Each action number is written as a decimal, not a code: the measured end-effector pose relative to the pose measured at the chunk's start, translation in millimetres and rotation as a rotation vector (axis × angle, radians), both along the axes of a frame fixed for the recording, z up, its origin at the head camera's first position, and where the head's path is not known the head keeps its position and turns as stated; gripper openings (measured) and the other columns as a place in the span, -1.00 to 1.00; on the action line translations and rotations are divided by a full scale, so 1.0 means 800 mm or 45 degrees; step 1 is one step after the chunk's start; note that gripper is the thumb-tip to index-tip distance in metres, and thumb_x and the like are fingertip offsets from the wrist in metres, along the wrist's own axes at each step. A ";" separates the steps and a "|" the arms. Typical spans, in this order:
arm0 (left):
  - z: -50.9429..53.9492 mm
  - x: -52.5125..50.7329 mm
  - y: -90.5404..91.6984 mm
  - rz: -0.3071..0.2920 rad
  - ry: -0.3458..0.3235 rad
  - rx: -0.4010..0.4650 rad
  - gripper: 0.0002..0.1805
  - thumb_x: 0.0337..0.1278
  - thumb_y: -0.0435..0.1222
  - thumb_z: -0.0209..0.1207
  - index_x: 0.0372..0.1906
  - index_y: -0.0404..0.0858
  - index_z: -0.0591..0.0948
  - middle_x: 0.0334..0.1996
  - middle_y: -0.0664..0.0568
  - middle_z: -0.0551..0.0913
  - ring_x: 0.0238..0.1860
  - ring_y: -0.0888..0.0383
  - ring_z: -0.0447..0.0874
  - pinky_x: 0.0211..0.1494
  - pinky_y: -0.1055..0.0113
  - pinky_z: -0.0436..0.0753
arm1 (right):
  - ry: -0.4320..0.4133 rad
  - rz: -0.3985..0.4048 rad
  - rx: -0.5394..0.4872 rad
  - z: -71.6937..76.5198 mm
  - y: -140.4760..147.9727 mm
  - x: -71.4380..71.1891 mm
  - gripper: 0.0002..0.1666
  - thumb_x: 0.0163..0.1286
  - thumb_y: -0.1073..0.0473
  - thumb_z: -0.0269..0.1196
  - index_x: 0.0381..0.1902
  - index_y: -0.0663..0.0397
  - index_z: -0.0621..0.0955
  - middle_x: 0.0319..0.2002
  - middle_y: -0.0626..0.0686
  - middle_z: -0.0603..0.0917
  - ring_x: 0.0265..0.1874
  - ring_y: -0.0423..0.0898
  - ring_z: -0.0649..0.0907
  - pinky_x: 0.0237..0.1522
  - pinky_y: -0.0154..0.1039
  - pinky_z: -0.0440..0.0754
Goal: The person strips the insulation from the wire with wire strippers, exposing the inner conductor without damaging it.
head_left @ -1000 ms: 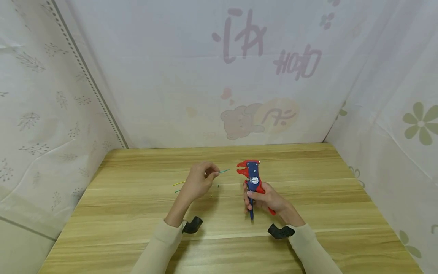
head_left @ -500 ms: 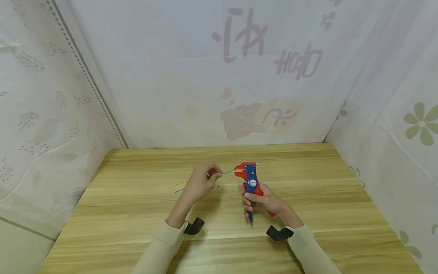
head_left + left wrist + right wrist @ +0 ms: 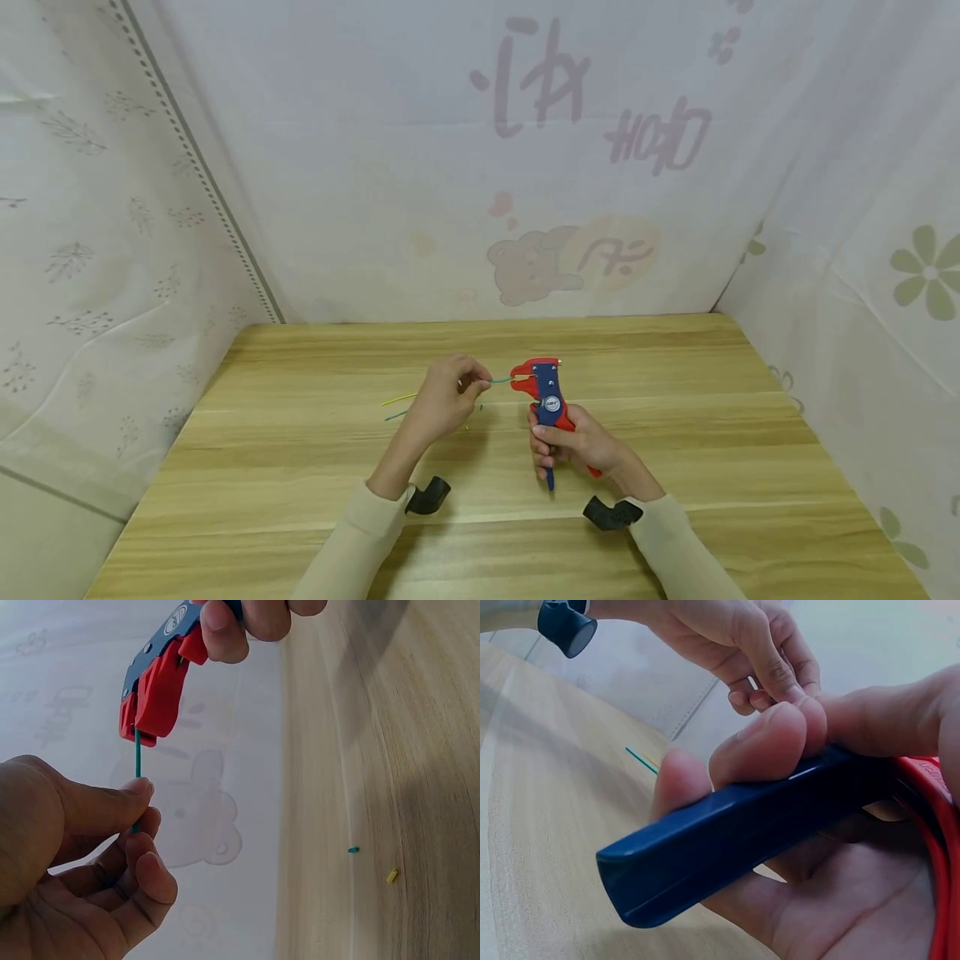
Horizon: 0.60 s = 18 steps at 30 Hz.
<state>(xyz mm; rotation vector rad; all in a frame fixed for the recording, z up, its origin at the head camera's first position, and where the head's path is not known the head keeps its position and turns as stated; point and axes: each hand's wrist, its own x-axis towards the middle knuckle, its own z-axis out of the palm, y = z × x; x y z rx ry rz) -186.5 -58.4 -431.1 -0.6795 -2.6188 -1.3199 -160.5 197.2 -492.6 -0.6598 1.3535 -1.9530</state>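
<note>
My left hand [image 3: 448, 396] pinches a thin green wire [image 3: 138, 759] between thumb and fingertips. The wire's free end reaches between the red jaws of a wire stripper [image 3: 550, 387]. My right hand [image 3: 581, 440] grips this red and blue tool by its handles, its head pointing left toward the wire. In the right wrist view, fingers wrap the blue handle [image 3: 727, 832], while the tool's head is hidden. How deep the wire sits in the jaws cannot be made out.
A yellow wire [image 3: 397, 400] and another green wire [image 3: 395, 415] lie on the wooden table [image 3: 262, 467], partly behind my left forearm. Small cut bits, one green [image 3: 354, 850] and one yellow [image 3: 392, 875], lie near my left hand. Patterned cloth hangs behind the table.
The wire stripper has shifted slightly left and down, and my left hand slightly right. The gap between wire tip and tool jaws has closed; the wire end is now between them.
</note>
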 end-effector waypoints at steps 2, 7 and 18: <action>0.000 0.000 0.000 -0.002 -0.010 -0.002 -0.95 0.31 -0.39 0.30 -0.29 -0.25 0.74 -0.36 0.05 0.68 -0.46 0.23 0.48 -0.41 0.43 0.51 | 0.007 -0.001 0.007 -0.001 -0.001 -0.001 -0.93 0.66 0.33 -0.08 -0.01 0.19 0.35 -0.42 -0.06 0.51 -0.48 -0.19 0.60 -0.25 -0.20 0.76; -0.001 0.001 0.000 0.002 -0.046 0.000 -0.94 0.33 -0.37 0.30 -0.26 -0.24 0.75 -0.33 0.07 0.69 -0.45 0.22 0.49 -0.41 0.43 0.51 | 0.006 -0.003 0.011 -0.003 -0.002 -0.001 -0.89 0.66 0.30 -0.06 0.00 0.28 0.31 -0.43 -0.05 0.50 -0.49 -0.18 0.59 -0.27 -0.20 0.76; -0.002 0.002 0.001 -0.004 -0.040 0.012 -0.93 0.32 -0.38 0.31 -0.28 -0.23 0.77 -0.35 0.07 0.66 -0.48 0.21 0.47 -0.44 0.43 0.48 | 0.001 -0.015 0.017 -0.002 -0.002 0.002 -0.89 0.66 0.26 -0.04 -0.02 0.24 0.33 -0.46 -0.07 0.48 -0.54 -0.18 0.57 -0.34 -0.22 0.75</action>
